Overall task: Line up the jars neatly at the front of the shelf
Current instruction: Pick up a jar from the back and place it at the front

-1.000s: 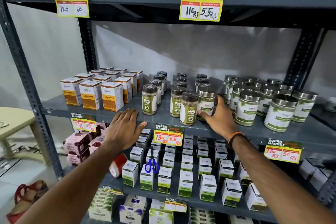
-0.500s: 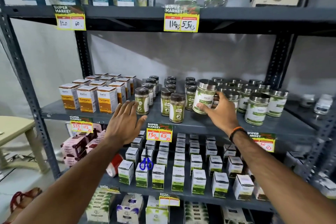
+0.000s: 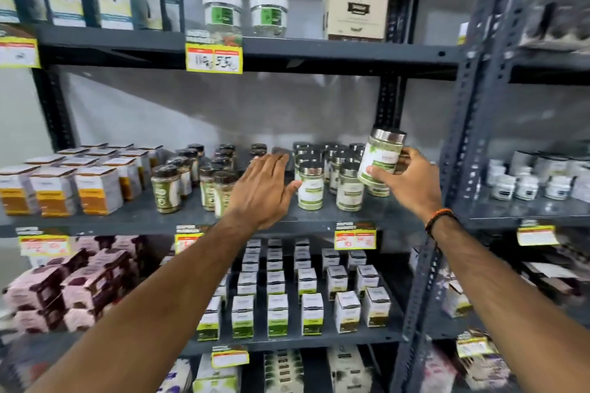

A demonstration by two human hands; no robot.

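Head view – right hand point(image 3: 407, 180) gripping lifted jar point(image 3: 381, 156), left hand point(image 3: 260, 191) flat before brown-lidded jars point(image 3: 166, 188)

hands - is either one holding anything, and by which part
The right hand holds a silver-lidded jar, tilted and lifted off the shelf, gripped around its lower body. The left hand is open and holds nothing.

Silver-lidded jar point(image 3: 381, 157) with green-and-white label (green contents), dark grey shelf point(image 3: 319, 217), yellow-red price tags point(image 3: 355, 236)

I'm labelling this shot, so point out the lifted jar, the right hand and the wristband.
lifted jar point(image 3: 381, 158), head view, label.
right hand point(image 3: 407, 183), head view, back of hand.
wristband point(image 3: 442, 216), head view, band.
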